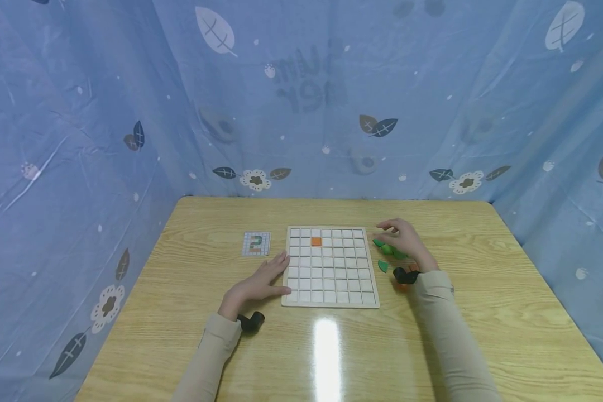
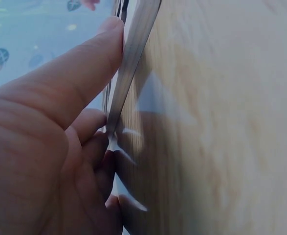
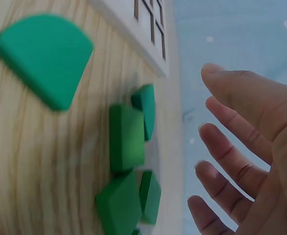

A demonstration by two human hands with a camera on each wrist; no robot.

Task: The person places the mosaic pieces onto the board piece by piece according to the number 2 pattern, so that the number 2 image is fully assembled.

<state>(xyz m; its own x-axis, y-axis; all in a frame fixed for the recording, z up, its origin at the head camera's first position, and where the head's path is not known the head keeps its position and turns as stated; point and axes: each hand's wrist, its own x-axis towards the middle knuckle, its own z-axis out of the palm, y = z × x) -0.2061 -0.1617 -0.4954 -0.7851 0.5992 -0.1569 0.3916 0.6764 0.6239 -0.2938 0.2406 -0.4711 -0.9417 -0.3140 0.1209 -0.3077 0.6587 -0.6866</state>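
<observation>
A white grid board (image 1: pixel 326 279) lies on the wooden table, with one orange square tile (image 1: pixel 316 242) in a cell of its upper part. My left hand (image 1: pixel 261 280) rests along the board's left edge, thumb and fingertips touching its rim; the left wrist view shows the thumb (image 2: pixel 84 68) against that edge. Above several green pieces (image 1: pixel 388 249) right of the board hovers my right hand (image 1: pixel 404 237), its fingers loosely bent with nothing between them. A green quarter-round piece (image 3: pixel 45 58) lies apart from the other green blocks (image 3: pixel 126 139) in the right wrist view.
A small pattern card (image 1: pixel 255 244) with a coloured figure on a grid lies left of the board. Orange pieces (image 1: pixel 413 268) sit near my right wrist, partly hidden by the black wrist camera (image 1: pixel 404 276). A blue patterned curtain (image 1: pixel 326 151) stands behind the table.
</observation>
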